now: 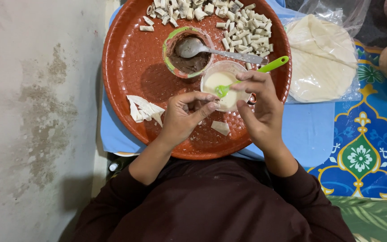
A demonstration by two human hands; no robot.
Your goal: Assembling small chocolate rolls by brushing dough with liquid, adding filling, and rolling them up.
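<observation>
two cups point(224, 85) on tray point(131, 62); rolls point(242, 27) behind; flat sheets point(321, 58) right of tray.

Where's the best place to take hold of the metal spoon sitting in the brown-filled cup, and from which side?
Probably by the free end of the metal spoon handle, coming from the right side of the tray. Its bowl sits in the filling of the green-rimmed cup, while the flat handle sticks out over the rim towards the rolled pieces, just above the right hand.

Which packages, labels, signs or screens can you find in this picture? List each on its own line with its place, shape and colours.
Clear plastic bag: right of the round red-brown tray, on a blue cloth; crinkled, see-through, holding a stack of round cream pastry sheets.
No labels, signs or screens show.
</observation>
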